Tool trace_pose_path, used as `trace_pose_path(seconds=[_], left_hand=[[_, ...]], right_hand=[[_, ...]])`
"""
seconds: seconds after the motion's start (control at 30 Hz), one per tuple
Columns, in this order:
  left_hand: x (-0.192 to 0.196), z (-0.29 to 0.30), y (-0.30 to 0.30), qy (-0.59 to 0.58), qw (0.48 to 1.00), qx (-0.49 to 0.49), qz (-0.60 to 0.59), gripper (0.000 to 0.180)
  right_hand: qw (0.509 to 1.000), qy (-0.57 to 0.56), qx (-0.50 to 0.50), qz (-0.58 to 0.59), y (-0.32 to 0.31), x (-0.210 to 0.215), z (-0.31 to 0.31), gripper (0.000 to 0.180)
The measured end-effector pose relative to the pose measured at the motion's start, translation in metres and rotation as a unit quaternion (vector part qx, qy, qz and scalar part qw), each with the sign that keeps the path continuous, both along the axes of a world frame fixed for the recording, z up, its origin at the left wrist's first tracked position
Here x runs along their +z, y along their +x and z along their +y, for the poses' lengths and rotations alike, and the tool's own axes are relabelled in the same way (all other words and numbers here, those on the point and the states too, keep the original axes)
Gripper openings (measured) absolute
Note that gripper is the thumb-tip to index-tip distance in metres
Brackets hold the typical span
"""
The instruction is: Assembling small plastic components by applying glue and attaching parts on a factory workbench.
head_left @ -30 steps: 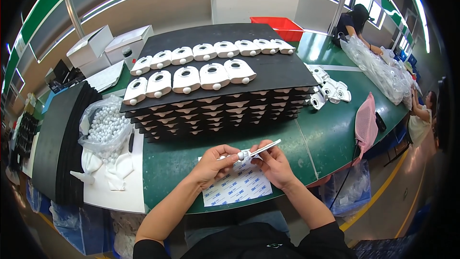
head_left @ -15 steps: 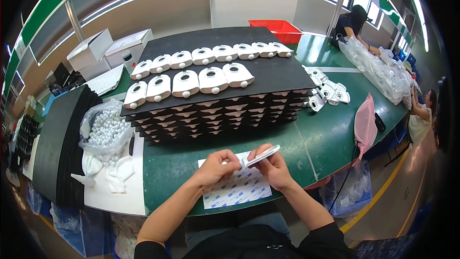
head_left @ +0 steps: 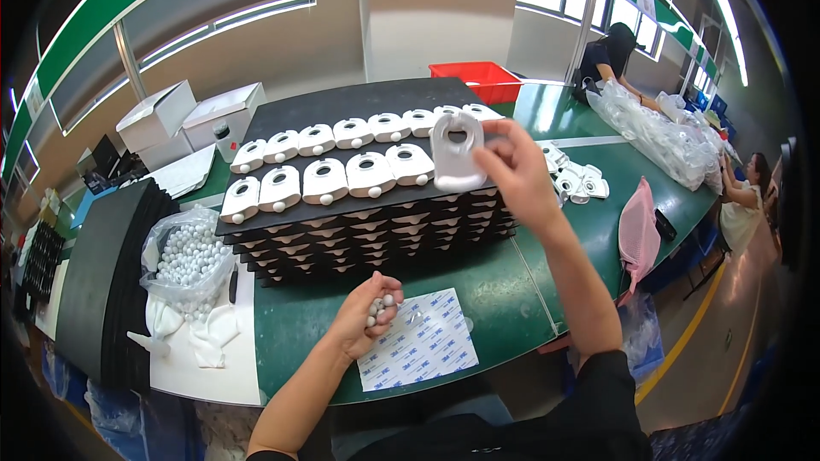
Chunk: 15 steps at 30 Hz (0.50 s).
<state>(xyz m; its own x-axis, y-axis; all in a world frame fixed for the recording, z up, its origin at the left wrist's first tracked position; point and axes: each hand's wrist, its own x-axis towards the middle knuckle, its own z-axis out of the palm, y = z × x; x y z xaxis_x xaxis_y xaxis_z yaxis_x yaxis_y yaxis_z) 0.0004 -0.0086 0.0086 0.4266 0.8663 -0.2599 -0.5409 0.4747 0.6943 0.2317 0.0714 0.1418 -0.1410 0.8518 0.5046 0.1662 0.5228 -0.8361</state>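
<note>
Several small white balls (head_left: 382, 306) lie in the curled fingers of my left hand (head_left: 359, 324), above the near edge of the green bench. My right hand (head_left: 525, 175) is raised to the right, pinching a flat white plastic part (head_left: 453, 177) with a round hole by its side edge. That part hovers upright over the right end of the front row of similar white parts (head_left: 370, 175), each with a ball at its lower end. The rows rest on the top black board (head_left: 342, 102) of a tall stack. Under my left hand lies a white sheet with blue print (head_left: 418, 350).
A plastic bag of white balls (head_left: 190, 248) stands left, beside stacked black boards (head_left: 98, 282). Loose white parts (head_left: 581, 183) and a pink cloth (head_left: 637, 230) lie right. Behind are a red bin (head_left: 478, 77) and white boxes (head_left: 154, 115). A co-worker (head_left: 611, 60) handles clear plastic bags.
My right hand has carried the white part from near my left hand up and forward to the front row. My left hand has turned, showing the balls in it.
</note>
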Motion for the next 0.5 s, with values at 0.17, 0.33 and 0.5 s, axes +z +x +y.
trace_pose_path(seconds=[0.17,0.33,0.5], left_hand=[[-0.001,0.003,0.001,-0.011,0.999,0.022,-0.036,0.019],[-0.006,0.004,-0.003,-0.011,0.998,0.028,-0.058,0.030],[-0.001,0.003,0.001,-0.005,0.998,0.051,-0.024,0.024]], right_hand=[[0.989,-0.083,-0.055,-0.107,0.016,0.000,0.056,0.029],[0.970,-0.160,-0.038,-0.178,0.021,0.007,0.072,0.027],[0.917,0.059,-0.269,-0.287,0.104,-0.012,0.102,0.024]])
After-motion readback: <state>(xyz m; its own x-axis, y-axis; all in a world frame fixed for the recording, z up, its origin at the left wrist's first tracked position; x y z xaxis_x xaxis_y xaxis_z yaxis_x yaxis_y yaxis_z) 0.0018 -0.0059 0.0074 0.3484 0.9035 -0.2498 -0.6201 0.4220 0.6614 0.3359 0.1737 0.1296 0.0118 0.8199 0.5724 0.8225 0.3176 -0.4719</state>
